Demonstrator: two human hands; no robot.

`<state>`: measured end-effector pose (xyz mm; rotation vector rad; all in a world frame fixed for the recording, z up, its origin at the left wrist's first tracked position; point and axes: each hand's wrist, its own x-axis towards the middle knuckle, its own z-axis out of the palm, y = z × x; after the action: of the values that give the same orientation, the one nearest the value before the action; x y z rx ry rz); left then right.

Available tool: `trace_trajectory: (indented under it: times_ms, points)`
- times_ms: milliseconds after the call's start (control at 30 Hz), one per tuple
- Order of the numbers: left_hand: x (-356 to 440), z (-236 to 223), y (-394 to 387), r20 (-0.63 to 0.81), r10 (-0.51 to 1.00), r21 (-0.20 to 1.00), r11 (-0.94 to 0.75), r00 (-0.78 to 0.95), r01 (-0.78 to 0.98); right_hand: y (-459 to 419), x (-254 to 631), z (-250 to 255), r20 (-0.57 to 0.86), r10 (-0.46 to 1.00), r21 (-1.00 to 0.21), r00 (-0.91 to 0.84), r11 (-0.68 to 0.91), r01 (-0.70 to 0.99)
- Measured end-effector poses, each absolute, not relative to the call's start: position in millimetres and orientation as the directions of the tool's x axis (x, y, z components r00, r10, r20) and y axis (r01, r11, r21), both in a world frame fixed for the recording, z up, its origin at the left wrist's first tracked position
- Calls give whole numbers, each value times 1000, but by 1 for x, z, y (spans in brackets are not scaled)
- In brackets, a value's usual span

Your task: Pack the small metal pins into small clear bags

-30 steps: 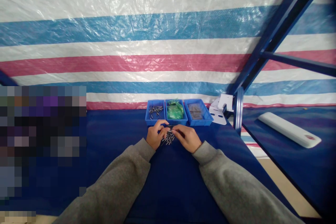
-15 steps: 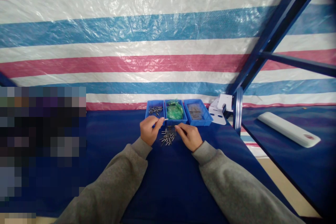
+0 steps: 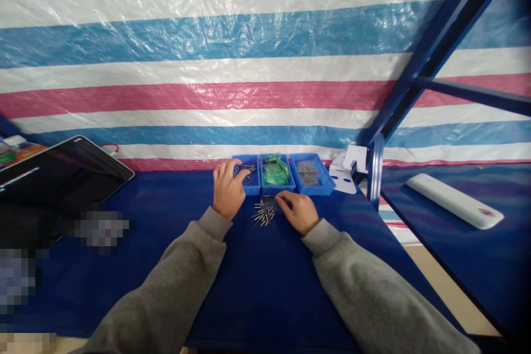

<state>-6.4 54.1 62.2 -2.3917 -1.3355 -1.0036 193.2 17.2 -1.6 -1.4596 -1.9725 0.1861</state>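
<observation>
My left hand (image 3: 228, 189) is at the near left side of the left blue bin (image 3: 254, 190), its thumb and fingers apart and nothing visible between them. Thin metal pieces that look like blind rivets (image 3: 249, 170) lie in that bin. A loose pile of similar rivets (image 3: 264, 213) rests on the blue table in front of the bins. Just right of this pile, my right hand (image 3: 299, 212) is closed, thumb against forefinger. A thin metal rivet (image 3: 270, 196) sticks out leftward from its fingertips.
A middle bin (image 3: 276, 189) holds a green plastic bag (image 3: 275, 171); the right bin (image 3: 327, 185) holds clear bags (image 3: 308, 173). White cut card (image 3: 344, 177) stands by a blue metal post (image 3: 375, 171). A dark-screened device (image 3: 70, 171) lies left, a long white object (image 3: 454, 201) right.
My left hand has moved up and left to the left bin and opened; the small pale piece it pinched is no longer visible there. My right hand stays nearly in place.
</observation>
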Motion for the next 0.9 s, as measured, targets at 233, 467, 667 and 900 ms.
trace_trajectory:
  times_ms: [233,467,667,900]
  points:
    - [-1,18,43,650,616,253,-727,444,638,21,195,-8,319,927,-417,-196,323,850]
    - [3,10,45,627,637,291,-726,449,623,22,194,-10,235,954,-319,-185,255,913]
    - [4,9,43,602,639,300,-737,478,606,22,190,-9,198,968,-279,-156,208,938]
    - [3,7,42,579,651,318,-735,491,599,22,191,-13,232,957,-275,-176,238,931]
